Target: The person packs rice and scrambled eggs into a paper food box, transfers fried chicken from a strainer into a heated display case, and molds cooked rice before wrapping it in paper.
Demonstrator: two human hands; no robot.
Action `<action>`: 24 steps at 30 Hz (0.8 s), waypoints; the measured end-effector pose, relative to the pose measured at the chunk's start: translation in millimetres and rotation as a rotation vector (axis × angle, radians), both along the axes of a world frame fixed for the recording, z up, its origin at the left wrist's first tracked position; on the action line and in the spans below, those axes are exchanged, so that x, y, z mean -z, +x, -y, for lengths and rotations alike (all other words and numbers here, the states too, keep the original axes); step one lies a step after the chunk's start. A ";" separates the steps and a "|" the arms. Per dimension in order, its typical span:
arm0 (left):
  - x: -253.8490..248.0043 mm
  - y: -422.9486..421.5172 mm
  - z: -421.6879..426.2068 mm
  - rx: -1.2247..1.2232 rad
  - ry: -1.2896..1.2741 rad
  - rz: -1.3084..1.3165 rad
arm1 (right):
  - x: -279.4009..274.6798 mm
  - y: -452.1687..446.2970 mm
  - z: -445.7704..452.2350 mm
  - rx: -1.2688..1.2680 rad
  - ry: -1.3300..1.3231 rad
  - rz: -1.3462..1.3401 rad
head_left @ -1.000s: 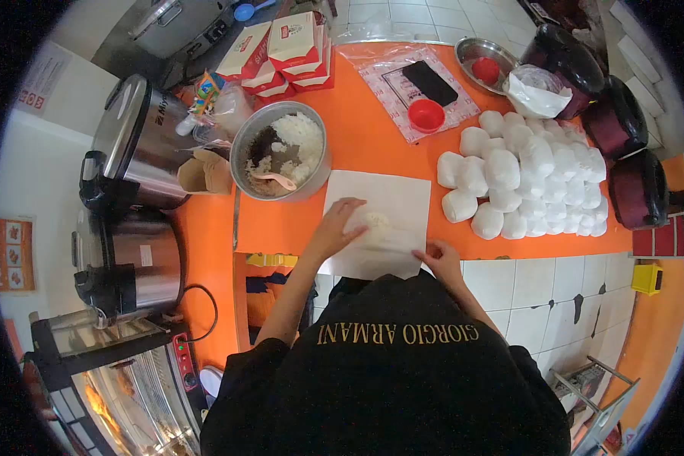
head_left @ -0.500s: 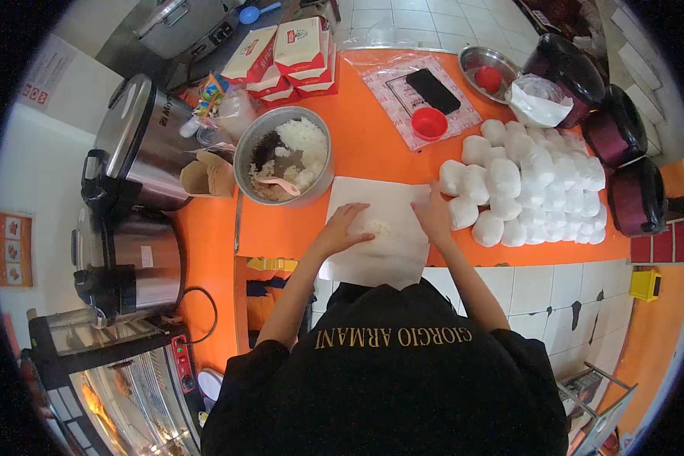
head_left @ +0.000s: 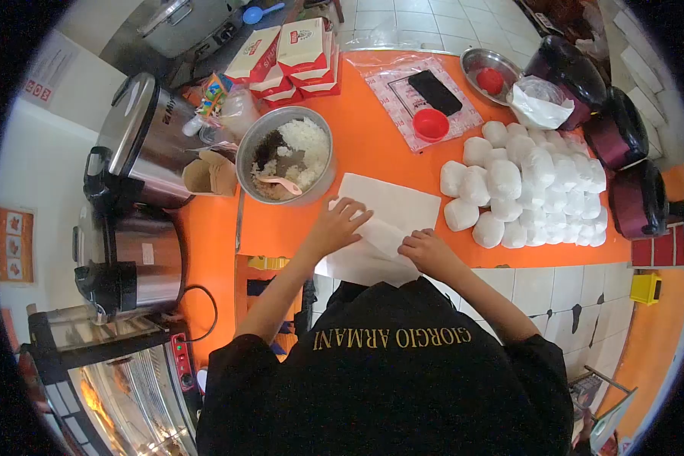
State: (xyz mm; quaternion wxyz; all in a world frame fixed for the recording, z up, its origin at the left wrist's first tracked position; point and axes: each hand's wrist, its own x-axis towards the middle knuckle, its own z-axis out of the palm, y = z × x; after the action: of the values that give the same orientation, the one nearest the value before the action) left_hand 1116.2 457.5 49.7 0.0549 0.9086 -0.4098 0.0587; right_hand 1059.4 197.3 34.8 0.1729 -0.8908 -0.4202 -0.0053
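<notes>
A white sheet of paper (head_left: 403,196) lies at the front edge of the orange table, its near part folded over toward the middle. The rice seen on it half a second ago is now hidden under the fold. My left hand (head_left: 336,230) grips the left end of the folded paper, fingers curled over it. At the right end, my right hand (head_left: 435,255) pinches the fold between thumb and fingers. Just beyond my left hand stands a metal pot (head_left: 324,181) of white rice (head_left: 305,140), with a pale pink rice paddle (head_left: 279,183) resting inside.
Many white wrapped bundles (head_left: 503,179) are piled to the right. Behind them sit a metal bowl (head_left: 471,67) and dark round containers (head_left: 637,199). A red cup (head_left: 431,125) stands on pink-printed packaging. Red-and-white boxes (head_left: 304,49) and large cookers (head_left: 148,258) occupy the left.
Both hands have lifted the near edge of the paper and folded it away from my body, over the rice. My right hand moved from the paper's far right side down to the fold.
</notes>
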 end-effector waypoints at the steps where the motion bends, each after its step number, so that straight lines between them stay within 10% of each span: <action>1: 13.0 4.1 -8.9 0.068 0.066 -0.009 | 2.1 -2.8 -0.1 0.006 0.002 0.000; 19: 56.1 -20.8 -31.8 0.196 -0.064 -0.411 | 69.2 -19.8 -5.3 0.146 0.094 0.100; 22: 63.3 -17.7 -26.5 0.075 -0.073 -0.667 | 35.5 2.0 -7.1 0.264 -0.053 -0.243; 24: 68.1 -16.7 -11.7 -0.267 -0.610 -0.876 | 11.4 20.4 -12.1 0.521 0.021 -0.527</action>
State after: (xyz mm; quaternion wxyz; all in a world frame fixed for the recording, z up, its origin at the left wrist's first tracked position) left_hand 1099.5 469.2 -18.5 0.4733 0.8350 -0.1945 -0.2022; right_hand 1079.8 209.4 23.4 0.2772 -0.9368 -0.1206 0.1761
